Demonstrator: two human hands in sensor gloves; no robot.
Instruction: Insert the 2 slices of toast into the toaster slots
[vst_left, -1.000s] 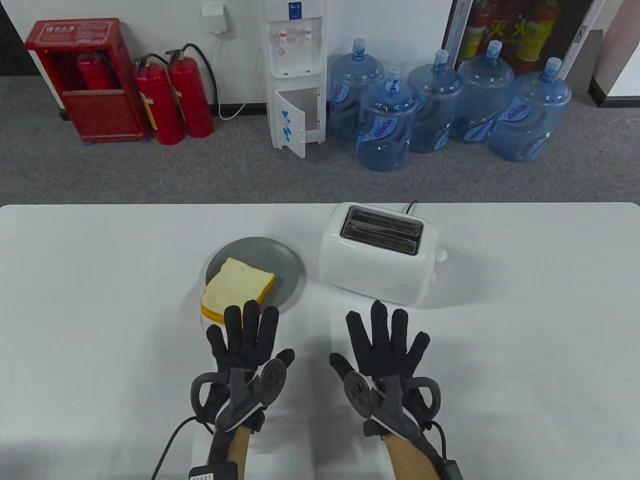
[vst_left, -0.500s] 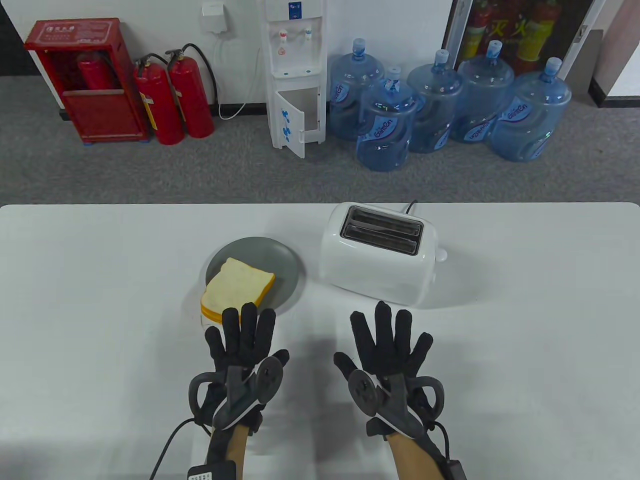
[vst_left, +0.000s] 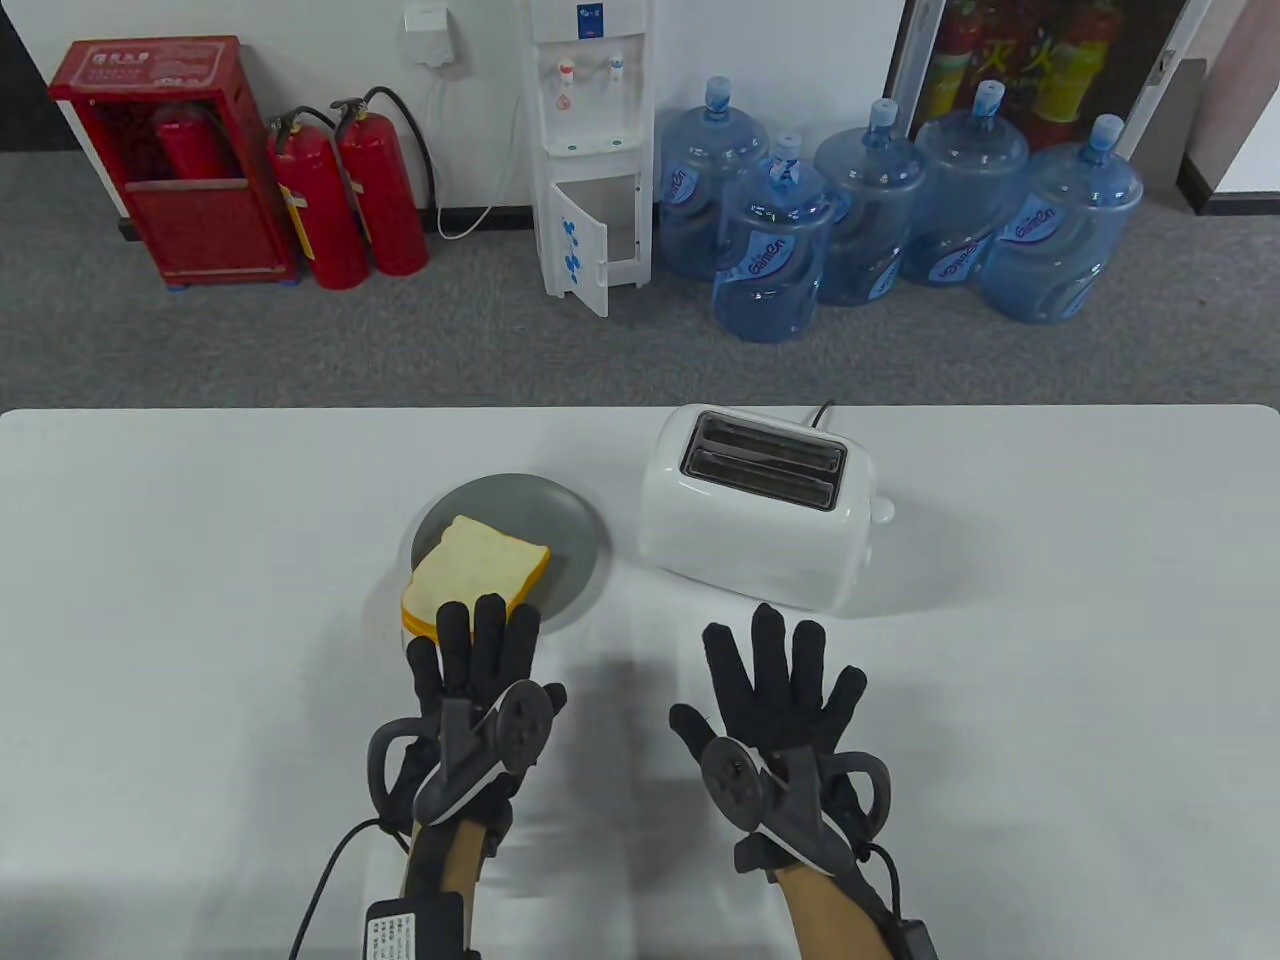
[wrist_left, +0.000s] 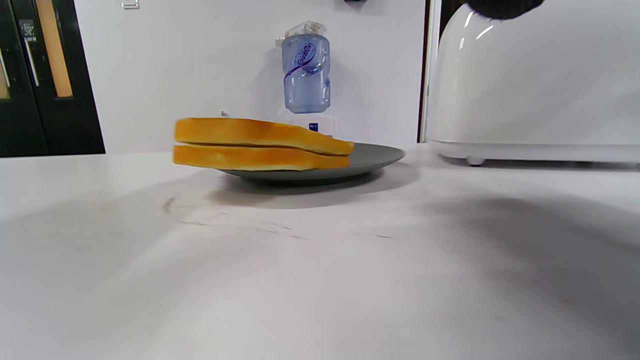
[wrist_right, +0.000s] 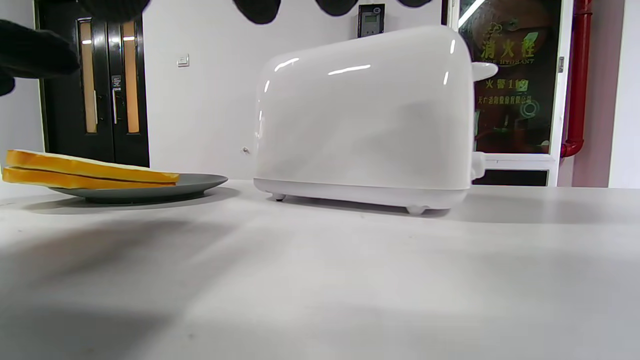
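Observation:
Two toast slices (vst_left: 480, 575) lie stacked on a grey plate (vst_left: 560, 510), jutting over its near-left rim; the left wrist view shows the stack (wrist_left: 260, 144) edge-on on the plate (wrist_left: 370, 157), and it appears at the left in the right wrist view (wrist_right: 85, 170). A white toaster (vst_left: 755, 530) (wrist_right: 365, 115) stands right of the plate, both top slots empty. My left hand (vst_left: 475, 645) hovers flat with straight fingers, tips over the toast's near edge, holding nothing. My right hand (vst_left: 775, 665) is spread open in front of the toaster, holding nothing.
The white table (vst_left: 1050, 700) ends at its far edge just behind the toaster, whose cord (vst_left: 822, 410) runs off the back. Beyond, on the floor, stand water bottles (vst_left: 770, 255), a dispenser (vst_left: 590, 150) and fire extinguishers (vst_left: 345, 200).
My left hand has moved forward and slightly left, its fingertips now reaching over the toast's near edge. The right hand has barely shifted. Toast, plate and toaster have not moved.

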